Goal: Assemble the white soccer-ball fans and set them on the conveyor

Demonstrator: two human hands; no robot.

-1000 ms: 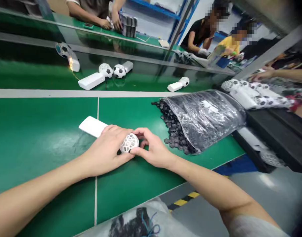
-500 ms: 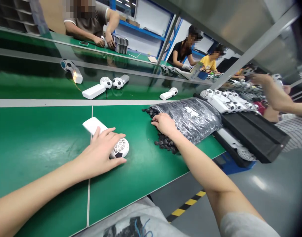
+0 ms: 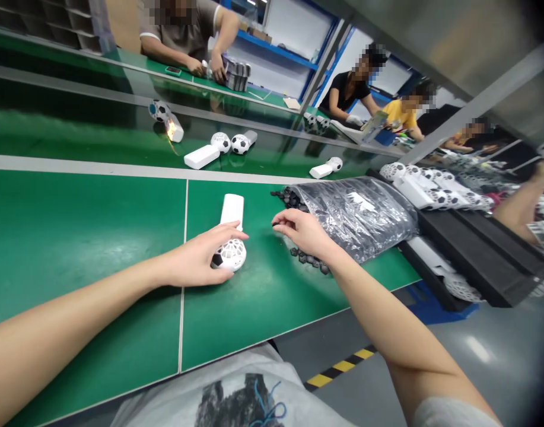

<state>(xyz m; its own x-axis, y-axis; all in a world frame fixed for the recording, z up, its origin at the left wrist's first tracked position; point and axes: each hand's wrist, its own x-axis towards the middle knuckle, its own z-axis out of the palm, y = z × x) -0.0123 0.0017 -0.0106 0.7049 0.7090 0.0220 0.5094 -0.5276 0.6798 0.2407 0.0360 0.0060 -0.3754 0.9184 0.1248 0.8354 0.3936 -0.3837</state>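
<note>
My left hand [image 3: 196, 258] lies round the football-patterned head of a white handheld device [image 3: 232, 256], thumb near the bottom and fingers over the top. The device rests on the green worktop, its flat white handle [image 3: 232, 209] pointing away from me; its head has open lattice panels and a black patch. My right hand [image 3: 305, 232] hovers to the right of it, fingertips pinched on a small black piece [image 3: 275, 224]. Just beyond that hand, similar loose black pieces [image 3: 309, 259] spill from the mouth of a clear plastic bag [image 3: 356, 216].
Similar ball-headed devices, one [image 3: 203, 156] among several, lie on the dark green strip behind the worktop. Black trays [image 3: 480, 249] with more devices stand at the right. Co-workers sit across the line, and another person's arm [image 3: 518, 201] reaches in at far right.
My left hand has turned the device so its handle now points away, no longer up-left. The right hand has drawn back from the loose pieces with a small black piece in its fingertips.
</note>
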